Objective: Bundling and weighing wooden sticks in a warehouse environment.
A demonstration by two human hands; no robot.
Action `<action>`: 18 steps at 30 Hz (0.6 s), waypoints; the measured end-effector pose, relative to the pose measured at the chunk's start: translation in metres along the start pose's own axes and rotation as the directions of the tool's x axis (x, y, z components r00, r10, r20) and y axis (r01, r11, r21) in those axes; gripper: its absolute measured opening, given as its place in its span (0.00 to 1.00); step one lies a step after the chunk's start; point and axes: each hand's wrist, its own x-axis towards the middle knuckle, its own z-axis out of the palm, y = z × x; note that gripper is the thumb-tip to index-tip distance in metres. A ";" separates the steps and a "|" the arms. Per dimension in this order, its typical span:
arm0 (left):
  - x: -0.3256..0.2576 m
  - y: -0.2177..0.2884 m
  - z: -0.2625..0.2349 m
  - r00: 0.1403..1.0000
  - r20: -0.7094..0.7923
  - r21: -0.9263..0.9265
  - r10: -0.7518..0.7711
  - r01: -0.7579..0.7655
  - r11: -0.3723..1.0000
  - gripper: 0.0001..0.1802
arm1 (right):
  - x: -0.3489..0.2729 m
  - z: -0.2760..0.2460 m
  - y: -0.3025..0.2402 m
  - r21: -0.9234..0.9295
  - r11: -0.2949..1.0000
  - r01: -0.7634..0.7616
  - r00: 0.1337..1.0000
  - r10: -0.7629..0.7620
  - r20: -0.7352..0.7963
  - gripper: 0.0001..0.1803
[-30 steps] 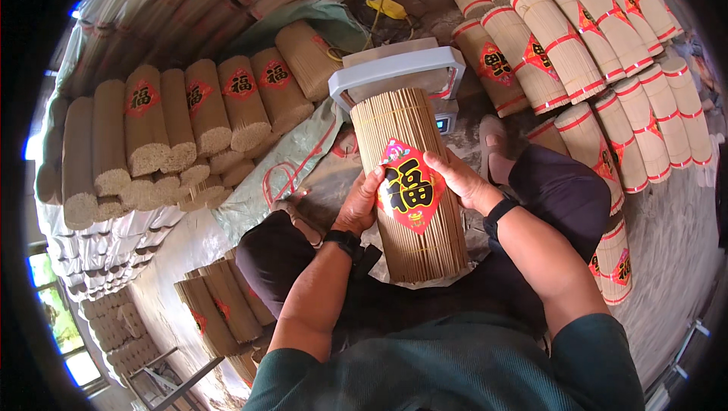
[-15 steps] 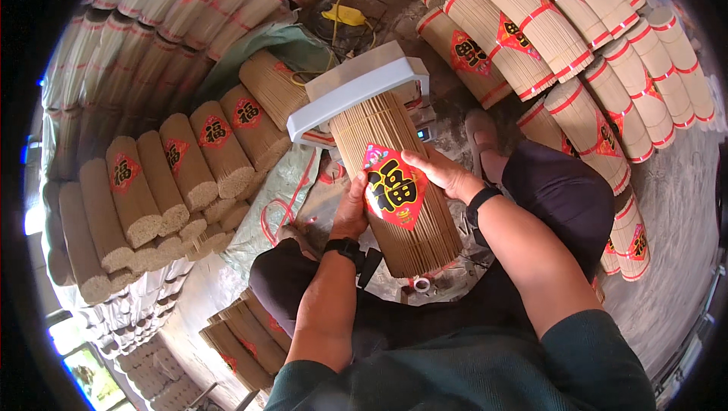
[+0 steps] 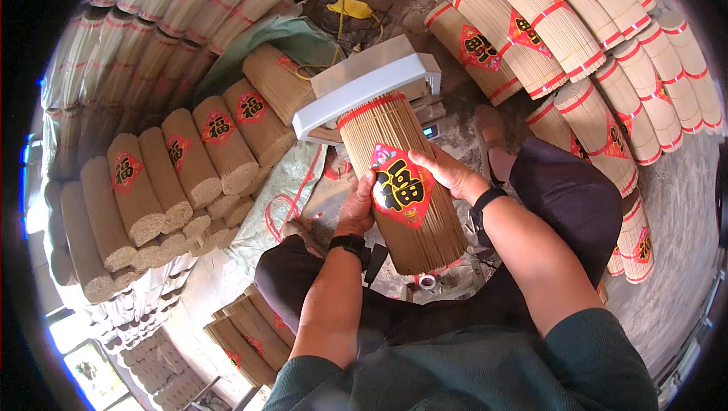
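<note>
Stick bundle [image 3: 427, 243] sat mid-frame, top end at pale arch [image 3: 368, 91]! Left hand [image 3: 356, 208], right hand [image 3: 453, 174]: fingers clasped round its sides. Uneven squeeze risked shearing sticks loose, maybe creasing red label [image 3: 403, 186].

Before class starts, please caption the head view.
Left hand and right hand hold a labelled stick bundle at a white machine.

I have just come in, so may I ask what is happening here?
A person's left hand and right hand hold a bundle of thin sticks from both sides, its red label facing up. The far end goes under the white arch of a machine, and a red band crosses the bundle there. Other bundles lie to the left; more, with red bands, lie to the right.
</note>
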 end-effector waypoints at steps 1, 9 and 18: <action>-0.001 0.000 -0.002 1.000 -0.002 0.022 -0.008 0.008 1.000 0.35 | 0.000 -0.001 0.003 -0.002 1.000 -0.020 1.000 0.020 -0.025 0.39; -0.003 0.010 0.008 0.998 0.060 0.087 0.004 -0.009 0.996 0.38 | -0.005 0.005 -0.001 -0.034 0.999 -0.012 1.000 0.011 -0.026 0.37; -0.002 0.007 0.012 1.000 0.027 0.048 0.003 -0.004 0.999 0.40 | -0.045 0.012 -0.012 -0.001 0.991 -0.137 0.989 0.137 0.064 0.38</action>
